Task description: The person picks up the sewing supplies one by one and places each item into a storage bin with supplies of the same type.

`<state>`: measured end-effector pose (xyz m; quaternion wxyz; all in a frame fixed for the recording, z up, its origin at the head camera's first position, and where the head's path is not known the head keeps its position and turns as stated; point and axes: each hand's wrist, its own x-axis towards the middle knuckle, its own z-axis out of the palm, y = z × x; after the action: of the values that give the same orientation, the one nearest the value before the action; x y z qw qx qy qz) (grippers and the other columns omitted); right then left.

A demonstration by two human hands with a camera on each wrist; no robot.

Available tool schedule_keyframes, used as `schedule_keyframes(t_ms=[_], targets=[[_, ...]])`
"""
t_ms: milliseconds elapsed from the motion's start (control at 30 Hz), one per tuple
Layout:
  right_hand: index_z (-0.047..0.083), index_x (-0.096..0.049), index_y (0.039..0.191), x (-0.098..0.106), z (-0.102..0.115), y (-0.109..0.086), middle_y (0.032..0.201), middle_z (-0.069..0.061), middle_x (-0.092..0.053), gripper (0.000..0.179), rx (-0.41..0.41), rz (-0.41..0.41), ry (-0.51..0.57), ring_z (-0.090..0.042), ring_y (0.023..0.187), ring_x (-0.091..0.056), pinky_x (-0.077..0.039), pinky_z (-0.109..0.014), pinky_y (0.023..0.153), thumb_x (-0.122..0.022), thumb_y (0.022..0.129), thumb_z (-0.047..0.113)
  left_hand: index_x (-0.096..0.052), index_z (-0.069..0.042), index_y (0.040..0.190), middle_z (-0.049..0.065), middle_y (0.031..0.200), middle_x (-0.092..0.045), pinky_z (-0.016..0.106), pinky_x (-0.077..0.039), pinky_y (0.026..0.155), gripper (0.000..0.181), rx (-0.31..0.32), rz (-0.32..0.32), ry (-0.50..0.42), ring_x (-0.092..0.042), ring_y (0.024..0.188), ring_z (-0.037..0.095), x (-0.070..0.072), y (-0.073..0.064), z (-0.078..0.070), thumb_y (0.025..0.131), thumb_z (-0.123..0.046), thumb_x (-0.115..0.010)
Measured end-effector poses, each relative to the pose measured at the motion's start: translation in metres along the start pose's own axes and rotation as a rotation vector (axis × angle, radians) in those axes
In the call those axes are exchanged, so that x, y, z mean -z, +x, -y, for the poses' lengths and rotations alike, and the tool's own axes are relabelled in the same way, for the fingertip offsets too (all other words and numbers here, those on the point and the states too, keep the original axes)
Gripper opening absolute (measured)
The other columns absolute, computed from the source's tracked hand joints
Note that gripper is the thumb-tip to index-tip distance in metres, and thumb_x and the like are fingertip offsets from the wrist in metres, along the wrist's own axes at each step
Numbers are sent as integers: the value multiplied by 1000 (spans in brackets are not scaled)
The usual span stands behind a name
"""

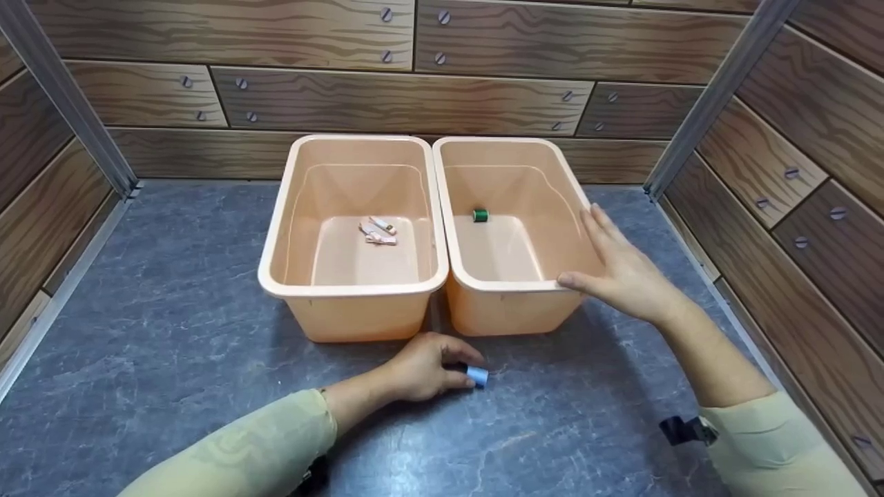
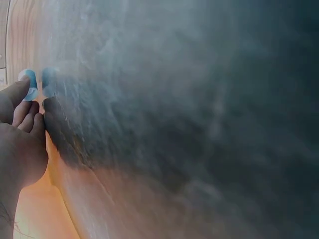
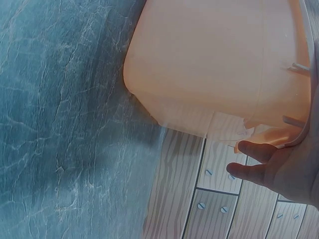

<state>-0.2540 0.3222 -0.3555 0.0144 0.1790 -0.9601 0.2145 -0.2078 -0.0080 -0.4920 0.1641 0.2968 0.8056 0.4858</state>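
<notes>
In the head view my left hand (image 1: 431, 366) is low over the tabletop, in front of the two bins. Its thumb and fingers pinch a small light-blue thread spool (image 1: 477, 376), which also shows in the left wrist view (image 2: 29, 84). My right hand (image 1: 625, 276) rests on the front right corner of the right bin (image 1: 511, 284), thumb at the front rim and straight fingers along the side rim. Inside that bin, toward its left wall, lies a green thread spool (image 1: 481, 215).
Beside it stands a matching peach bin (image 1: 352, 290), with several small pale pink pieces (image 1: 378, 231), perhaps nail clippers, on its floor. Both bins sit on a dark marbled tabletop (image 1: 173, 310). Wood-patterned walls (image 1: 400, 100) enclose the back and sides.
</notes>
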Motion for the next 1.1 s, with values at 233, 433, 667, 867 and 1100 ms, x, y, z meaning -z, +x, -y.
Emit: schedule_keyframes(t_ms=[233, 433, 667, 867, 1100], targets=[[7, -10, 171, -1, -1, 0, 177, -17, -1, 109, 5, -2, 0, -52, 158, -14, -21, -76, 118, -73, 96, 54, -79, -9, 120, -4, 109, -80, 19, -52, 58, 28, 50, 9, -97, -65, 68, 7, 1, -3, -1, 92, -6, -84], [6, -12, 170, -1, -2, 0, 177, -18, -2, 109, 6, -9, 4, -51, 158, -13, -21, -74, 120, -73, 96, 56, -79, -5, 120, 1, 110, -81, 21, -55, 69, 29, 29, 18, -99, -69, 84, 7, 2, -1, -2, 92, -6, -84], [6, -11, 171, 0, -1, 1, 177, -19, -2, 110, 6, -5, 2, -53, 157, -15, -22, -75, 119, -75, 95, 54, -79, -3, 117, 4, 109, -81, 32, -57, 99, 27, -6, 14, -109, -74, 110, 17, 3, -1, -7, 90, -7, -85], [5, -12, 170, -1, -1, 0, 177, -19, -2, 109, 8, -8, -4, -53, 157, -15, -22, -73, 120, -74, 96, 55, -79, -1, 116, 4, 108, -81, 35, -58, 98, 27, -28, 23, -142, -75, 110, 18, 4, -4, -21, 90, -6, -86], [5, -11, 170, -1, -1, 0, 177, -19, -1, 109, 4, -6, -9, -53, 157, -14, -21, -74, 120, -73, 96, 55, -80, -7, 117, -4, 110, -81, 24, -57, 94, 26, -21, 52, -155, -73, 106, 6, 11, -7, -41, 91, -7, -85]])
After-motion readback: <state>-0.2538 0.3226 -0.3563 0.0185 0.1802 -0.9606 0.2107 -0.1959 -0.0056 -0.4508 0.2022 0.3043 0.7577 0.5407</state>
